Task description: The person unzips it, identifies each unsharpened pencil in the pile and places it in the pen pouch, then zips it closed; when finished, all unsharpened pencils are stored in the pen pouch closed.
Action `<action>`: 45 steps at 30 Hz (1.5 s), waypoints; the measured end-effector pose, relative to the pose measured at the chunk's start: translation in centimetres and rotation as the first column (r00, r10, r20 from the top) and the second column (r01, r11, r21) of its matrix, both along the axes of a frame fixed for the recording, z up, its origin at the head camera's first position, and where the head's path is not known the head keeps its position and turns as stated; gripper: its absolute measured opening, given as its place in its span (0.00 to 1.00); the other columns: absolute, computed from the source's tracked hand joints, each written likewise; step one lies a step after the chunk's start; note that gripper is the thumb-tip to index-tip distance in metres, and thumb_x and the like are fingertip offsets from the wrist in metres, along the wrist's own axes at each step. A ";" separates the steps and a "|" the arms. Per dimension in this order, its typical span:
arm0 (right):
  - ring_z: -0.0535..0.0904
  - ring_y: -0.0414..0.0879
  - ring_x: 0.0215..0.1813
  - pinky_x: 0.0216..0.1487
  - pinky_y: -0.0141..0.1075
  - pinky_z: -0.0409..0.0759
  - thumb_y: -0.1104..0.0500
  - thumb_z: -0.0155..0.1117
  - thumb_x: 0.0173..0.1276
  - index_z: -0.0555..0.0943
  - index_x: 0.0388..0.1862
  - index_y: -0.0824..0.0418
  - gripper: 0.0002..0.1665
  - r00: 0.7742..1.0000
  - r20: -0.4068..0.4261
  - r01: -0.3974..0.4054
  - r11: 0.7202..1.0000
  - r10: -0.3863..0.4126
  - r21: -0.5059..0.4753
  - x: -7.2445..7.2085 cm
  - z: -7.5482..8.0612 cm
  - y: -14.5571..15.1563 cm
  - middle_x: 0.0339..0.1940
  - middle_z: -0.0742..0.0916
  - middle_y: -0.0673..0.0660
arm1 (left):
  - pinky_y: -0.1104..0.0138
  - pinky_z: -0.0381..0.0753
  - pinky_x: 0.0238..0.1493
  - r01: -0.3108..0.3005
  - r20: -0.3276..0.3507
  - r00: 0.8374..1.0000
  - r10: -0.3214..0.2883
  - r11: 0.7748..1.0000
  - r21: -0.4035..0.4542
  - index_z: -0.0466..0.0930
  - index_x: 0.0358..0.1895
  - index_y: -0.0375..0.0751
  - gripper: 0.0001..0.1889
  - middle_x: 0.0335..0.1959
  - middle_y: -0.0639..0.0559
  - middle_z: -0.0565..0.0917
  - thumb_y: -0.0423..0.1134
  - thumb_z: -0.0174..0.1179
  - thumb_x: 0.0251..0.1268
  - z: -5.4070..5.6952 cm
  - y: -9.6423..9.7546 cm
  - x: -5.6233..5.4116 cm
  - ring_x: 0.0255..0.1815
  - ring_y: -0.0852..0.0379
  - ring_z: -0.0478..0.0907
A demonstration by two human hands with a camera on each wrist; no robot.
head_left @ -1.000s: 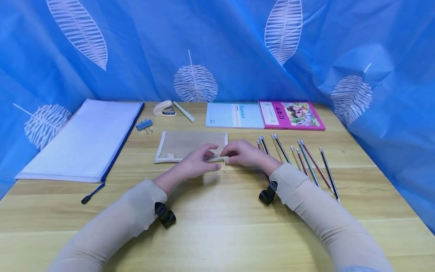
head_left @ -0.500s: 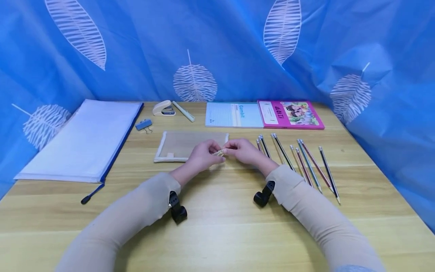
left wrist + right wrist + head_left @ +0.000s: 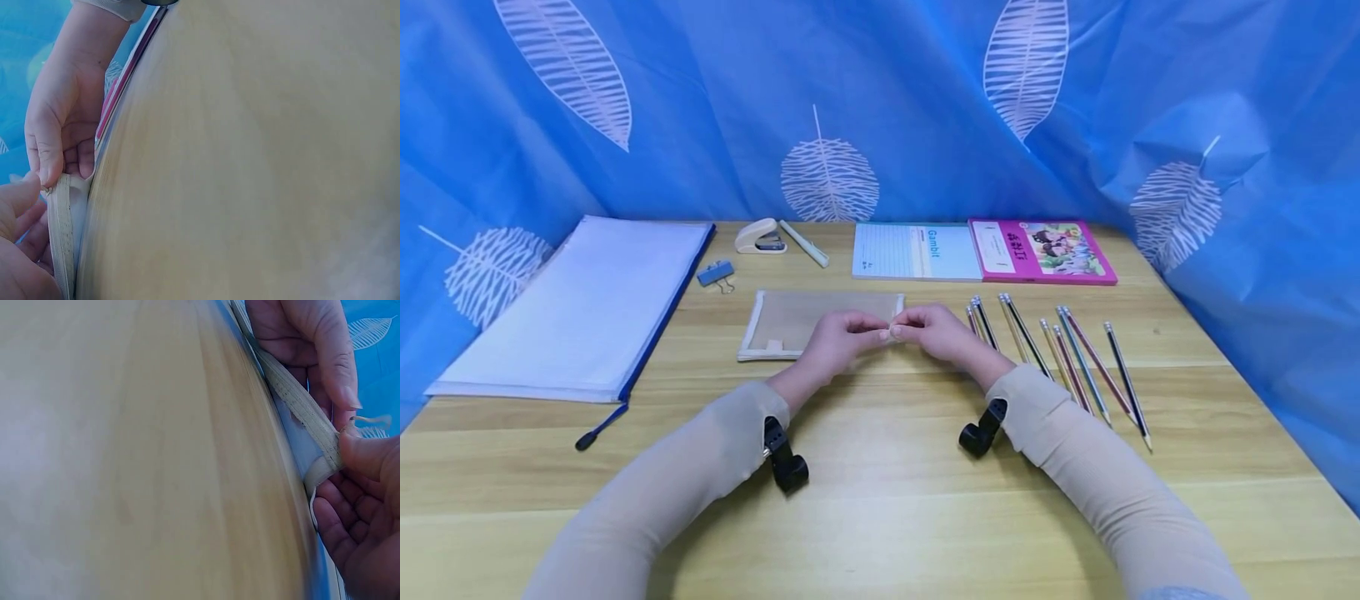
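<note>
A see-through zip pouch (image 3: 797, 315) with white edging lies on the wooden table, its front right corner lifted. My right hand (image 3: 938, 335) pinches that corner at the end of the pale zip (image 3: 300, 400), thumb on top and other fingers curled beneath. My left hand (image 3: 835, 343) meets it there, thumb and fingertips together at the zip's end. Between the two thumbs a thin pull cord (image 3: 374, 419) sticks out in the right wrist view. The hands hide part of the pouch's front edge.
Several pencils (image 3: 1081, 367) lie right of the pouch. Behind are a blue notebook (image 3: 895, 252), a pink book (image 3: 1045, 252), a stapler (image 3: 760, 237), a pale green pen (image 3: 805, 244) and a blue binder clip (image 3: 715, 272). A white zip folder (image 3: 572, 308) lies left.
My left hand has moved right and up to meet the right fingertips. The pull cord, hanging down from the corner a second ago, is now hidden at the fingertips in the head view.
</note>
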State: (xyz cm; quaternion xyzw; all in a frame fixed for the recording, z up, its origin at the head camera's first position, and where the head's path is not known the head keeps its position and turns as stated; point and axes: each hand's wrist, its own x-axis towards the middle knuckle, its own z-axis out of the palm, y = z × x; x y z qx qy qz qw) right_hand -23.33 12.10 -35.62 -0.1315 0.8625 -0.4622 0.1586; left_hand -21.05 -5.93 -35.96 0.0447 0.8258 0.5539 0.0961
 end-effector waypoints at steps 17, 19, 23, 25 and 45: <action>0.71 0.45 0.37 0.39 0.35 0.70 0.55 0.60 0.66 0.83 0.42 0.57 0.10 1.000 0.015 -0.020 1.000 0.020 -0.008 0.1 -0.4 -0.3 0.41 0.83 0.54 | 0.72 0.63 0.16 -0.104 0.070 0.992 0.105 0.994 -0.015 0.78 0.29 0.38 0.09 0.27 0.49 0.76 0.40 0.58 0.61 0.0 1.0 0.1 0.19 0.60 0.65; 0.70 0.46 0.35 0.37 0.35 0.70 0.55 0.60 0.66 0.83 0.41 0.57 0.10 1.000 0.012 -0.016 1.000 0.016 0.006 0.2 -0.3 -0.3 0.39 0.83 0.54 | 0.72 0.64 0.17 -0.116 0.072 0.991 0.116 0.993 -0.005 0.77 0.28 0.37 0.08 0.28 0.49 0.75 0.38 0.58 0.60 0.1 0.9 0.1 0.20 0.60 0.66; 0.71 0.46 0.36 0.38 0.36 0.70 0.55 0.60 0.65 0.82 0.39 0.57 0.09 1.000 -0.003 -0.022 0.999 0.022 0.027 0.2 -0.3 -0.5 0.38 0.83 0.53 | 0.72 0.68 0.20 -0.131 0.075 0.988 0.131 0.991 -0.017 0.76 0.28 0.37 0.06 0.31 0.48 0.76 0.36 0.57 0.58 0.3 0.6 0.3 0.24 0.58 0.68; 0.72 0.46 0.37 0.40 0.36 0.70 0.55 0.60 0.65 0.82 0.38 0.57 0.08 1.000 -0.007 -0.030 0.999 0.030 0.032 0.2 -0.3 -0.5 0.38 0.83 0.53 | 0.72 0.67 0.19 -0.133 0.081 0.987 0.136 0.990 -0.038 0.76 0.27 0.38 0.05 0.30 0.48 0.76 0.35 0.56 0.56 0.5 0.3 0.4 0.24 0.58 0.68; 0.71 0.46 0.38 0.41 0.37 0.70 0.56 0.59 0.66 0.82 0.38 0.56 0.07 0.999 -0.029 -0.039 0.997 0.041 0.072 0.3 0.1 0.3 0.37 0.82 0.53 | 0.66 0.68 0.37 -0.176 0.054 0.982 0.183 0.979 -0.105 0.77 0.26 0.37 0.07 0.30 0.50 0.77 0.38 0.61 0.54 0.9 -7.4 1.4 0.39 0.51 0.69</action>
